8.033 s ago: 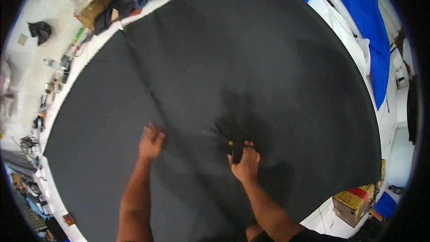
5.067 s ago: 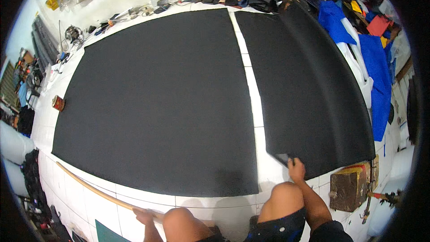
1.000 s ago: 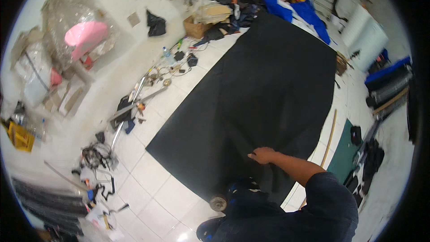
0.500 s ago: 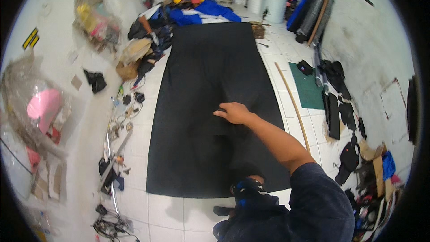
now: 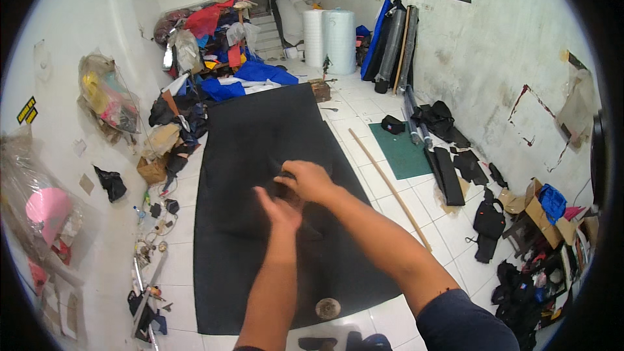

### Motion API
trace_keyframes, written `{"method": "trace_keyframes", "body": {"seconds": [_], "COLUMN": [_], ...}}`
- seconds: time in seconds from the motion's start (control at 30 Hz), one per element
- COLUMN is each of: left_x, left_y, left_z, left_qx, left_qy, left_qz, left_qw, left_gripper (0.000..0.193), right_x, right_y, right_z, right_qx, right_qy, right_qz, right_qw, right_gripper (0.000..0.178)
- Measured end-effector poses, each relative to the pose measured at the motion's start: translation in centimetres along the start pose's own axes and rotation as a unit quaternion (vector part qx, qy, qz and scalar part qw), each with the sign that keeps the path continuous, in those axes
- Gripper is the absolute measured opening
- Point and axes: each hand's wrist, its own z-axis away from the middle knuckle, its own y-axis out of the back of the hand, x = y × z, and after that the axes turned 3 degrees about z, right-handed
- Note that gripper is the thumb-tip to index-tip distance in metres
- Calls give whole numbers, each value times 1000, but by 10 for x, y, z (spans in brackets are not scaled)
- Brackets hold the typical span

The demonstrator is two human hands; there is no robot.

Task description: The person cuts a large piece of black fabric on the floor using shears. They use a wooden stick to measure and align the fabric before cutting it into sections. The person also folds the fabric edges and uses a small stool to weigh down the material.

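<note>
— What are the hands doing out front?

— The left hand (image 5: 278, 203) is spread, fingers loose; the right hand (image 5: 307, 179) seems curled round something dark, I can't tell what.

— And the black sheet (image 5: 260, 156)?

— Flat on the tiled floor (image 5: 374, 185) beneath them, room to work. A wooden stick (image 5: 390, 188) lies alongside; fabric heaps (image 5: 208, 58) sit beyond.

One black sheet (image 5: 260, 156); two white rolls (image 5: 330, 40) at twelve o'clock; one green mat (image 5: 404, 149); one wooden stick (image 5: 389, 187).
</note>
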Motion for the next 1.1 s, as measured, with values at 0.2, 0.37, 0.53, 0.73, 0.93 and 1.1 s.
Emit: {"method": "trace_keyframes", "body": {"seconds": [0.2,0.37,0.53,0.73,0.93,1.1], "left_x": [13,14,33,114,144,181], "left_y": [45,253,508,697,818,895], "left_z": [21,121,186,248,289,272], "left_qx": [73,182,317,348,320,390], "left_qy": [-254,-307,-189,-180,-254,-321], "left_qz": [-46,-113,-235,-304,-325,-407], "left_qw": [963,927,899,868,853,761], "left_gripper": [83,70,61,46,50,57], "right_x": [94,210,332,371,404,415], "right_y": [48,-79,-251,-394,-459,-463], "right_z": [98,340,658,736,791,826], "right_qx": [115,13,-149,-331,-227,-163], "right_qy": [53,-63,-338,-286,-316,-274], "right_qz": [123,188,177,211,209,246], "right_qw": [984,980,912,874,897,915], "right_gripper": [26,25,35,35,38,34]}}
